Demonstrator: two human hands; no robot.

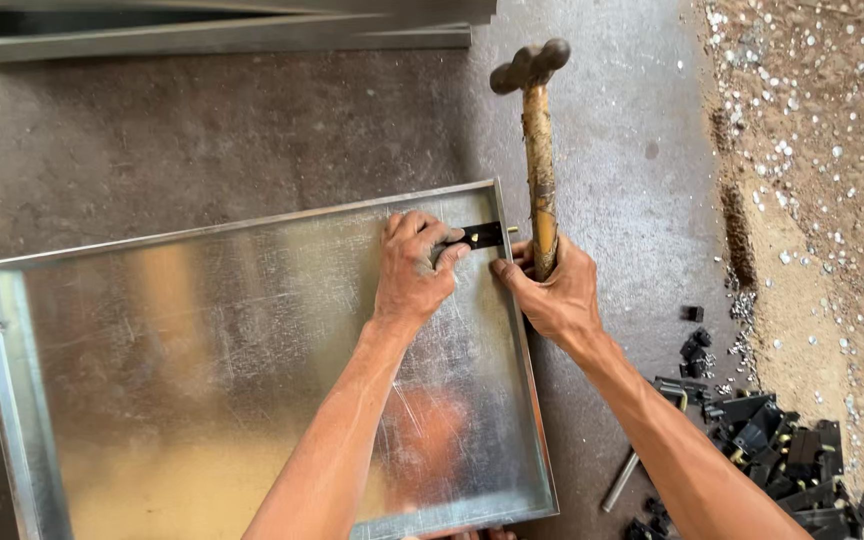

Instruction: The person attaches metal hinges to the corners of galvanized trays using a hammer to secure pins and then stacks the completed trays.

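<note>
A shiny metal tray panel (202, 380) with raised edges lies flat on the floor. My left hand (414, 268) rests inside it near the right rim, its fingers pinching a small black latch part (482, 236) against that rim. My right hand (554, 290) is just outside the rim, gripping the lower end of a worn wooden-handled hammer (538, 160). The hammer stands upright, its dark metal head (529, 64) above the far edge of the panel. A small brass pin pokes out at the rim beside the latch.
A heap of black latch parts (772, 450) and a metal rod (620, 481) lie at the lower right. Long folded metal sections (212, 35) lie along the top. Sandy ground with scattered small metal discs (822, 150) runs down the right side.
</note>
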